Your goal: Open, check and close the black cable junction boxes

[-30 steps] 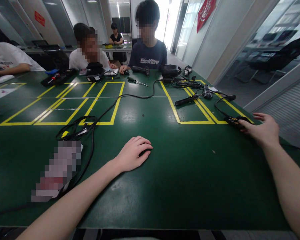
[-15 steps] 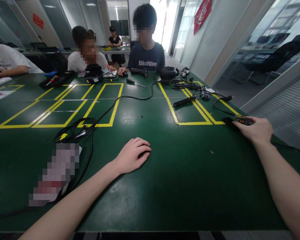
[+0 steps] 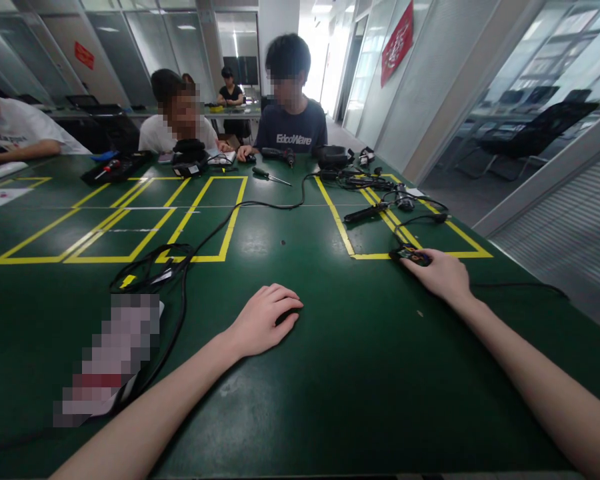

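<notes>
- Black device [image 3: 406,255], with small orange markings, is well to the right of the screwdriver [image 3: 271,176] and nearer the person; it sits over a line of yellow tape [image 3: 467,254]. Whether its underside touches the green surface [image 3: 360,373] cannot be told.
- Right hand [image 3: 441,272], on the same side of the screwdriver, grips the device, thumb along the near edge; its other fingers are partly hidden.
- Left hand [image 3: 267,319] rests palm down on the surface, straight toward the person from the screwdriver, relaxed, fingers loosely curved.
- Black rod-like thing [image 3: 366,213] lies right of the screwdriver and somewhat nearer the person, with a silver thing [image 3: 405,198] farther right.
- Tangled cables [image 3: 363,181] spread right of the screwdriver.
- Coiled cable [image 3: 153,267] lies left of the screwdriver and nearer the person; a long object [image 3: 115,350], blurred out, is nearer still.
- Power drill [image 3: 279,155] lies just beyond the screwdriver; past it sits a co-worker in a dark shirt [image 3: 291,127].
</notes>
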